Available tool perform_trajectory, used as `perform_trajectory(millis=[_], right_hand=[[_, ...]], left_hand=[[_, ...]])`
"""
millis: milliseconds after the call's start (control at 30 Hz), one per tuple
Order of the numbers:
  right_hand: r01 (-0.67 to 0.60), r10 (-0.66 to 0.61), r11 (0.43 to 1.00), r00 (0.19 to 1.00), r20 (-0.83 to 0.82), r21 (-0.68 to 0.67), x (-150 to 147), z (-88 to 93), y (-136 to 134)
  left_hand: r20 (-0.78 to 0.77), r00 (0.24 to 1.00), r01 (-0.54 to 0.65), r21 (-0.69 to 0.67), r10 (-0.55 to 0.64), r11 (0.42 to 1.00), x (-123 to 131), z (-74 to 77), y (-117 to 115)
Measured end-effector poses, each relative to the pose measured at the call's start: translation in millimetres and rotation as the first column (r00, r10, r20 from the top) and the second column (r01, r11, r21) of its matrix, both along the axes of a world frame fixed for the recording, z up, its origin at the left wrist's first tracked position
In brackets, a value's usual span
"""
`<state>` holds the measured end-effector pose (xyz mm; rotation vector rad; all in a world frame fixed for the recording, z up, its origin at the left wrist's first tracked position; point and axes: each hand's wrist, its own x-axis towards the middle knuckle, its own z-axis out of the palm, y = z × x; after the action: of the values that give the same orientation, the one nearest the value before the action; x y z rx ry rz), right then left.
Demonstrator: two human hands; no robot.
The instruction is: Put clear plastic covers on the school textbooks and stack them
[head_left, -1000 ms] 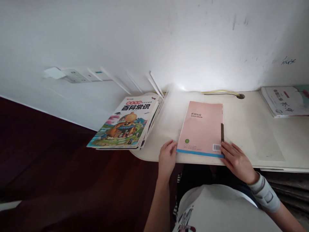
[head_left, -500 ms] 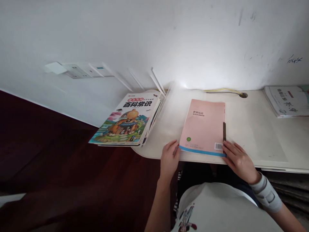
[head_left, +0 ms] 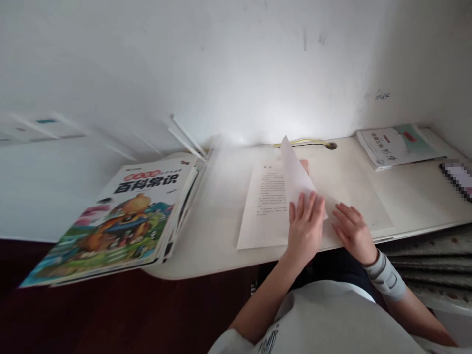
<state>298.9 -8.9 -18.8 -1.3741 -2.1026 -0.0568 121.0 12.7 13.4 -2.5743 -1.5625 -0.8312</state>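
Observation:
A thin book (head_left: 263, 209) lies open on the white desk (head_left: 206, 236), showing a white page of printed text. One leaf (head_left: 295, 172) stands up from its middle, with a bit of the pink cover showing behind it. My left hand (head_left: 304, 228) has its fingers spread over the lower part of that raised leaf and holds it; the thumb is hidden. Just to the right, my right hand (head_left: 352, 233) rests flat with fingers apart on the book's right side, holding nothing.
A stack of colourful picture books (head_left: 121, 221) overhangs the desk's left edge. A white booklet (head_left: 394, 145) lies at the back right, a pixelated object (head_left: 457, 177) at the far right. A yellow cable runs to a hole (head_left: 331, 145) by the wall. Dark red floor lies below.
The pink book was shut with a hand at each near corner; now it is open, my left hand has crossed over onto a raised leaf, and the view has swung right.

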Motion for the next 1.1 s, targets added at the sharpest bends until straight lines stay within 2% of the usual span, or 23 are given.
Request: perform_trajectory(millis=[100,200,300,400,600,867,1100], right_hand=[[0.248,-0.247,0.969,0.964,0.094,-0.002,29,-5.6,2],[0.342,-0.330,0.940,0.923,0.196,-0.025,44,-13.2,0],[0.338,-0.324,0.940,0.924,0.205,-0.041,45,-17.3,-2],[0.334,-0.319,0.941,0.931,0.179,-0.060,41,-17.2,-2],[0.329,-0.319,0.940,0.941,0.109,-0.088,44,-17.3,-1],[0.261,-0.266,0.956,0.964,-0.020,-0.134,51,-13.9,-2],[0.263,-0.288,0.947,0.949,-0.129,-0.183,55,-13.2,-2]], left_hand=[[-0.149,0.983,0.102,-0.042,-0.107,0.994,33,-1.0,5],[-0.231,0.953,0.178,-0.104,-0.198,0.979,54,-12.1,8],[-0.254,0.936,0.211,-0.154,-0.246,0.965,64,-25.4,9],[-0.247,0.930,0.234,-0.175,-0.273,0.956,66,-31.7,8],[-0.244,0.920,0.255,-0.225,-0.307,0.941,65,-28.4,10],[-0.242,0.915,0.269,-0.233,-0.323,0.935,81,-28.6,12],[-0.189,0.911,0.318,-0.247,-0.367,0.916,86,-29.1,2]])
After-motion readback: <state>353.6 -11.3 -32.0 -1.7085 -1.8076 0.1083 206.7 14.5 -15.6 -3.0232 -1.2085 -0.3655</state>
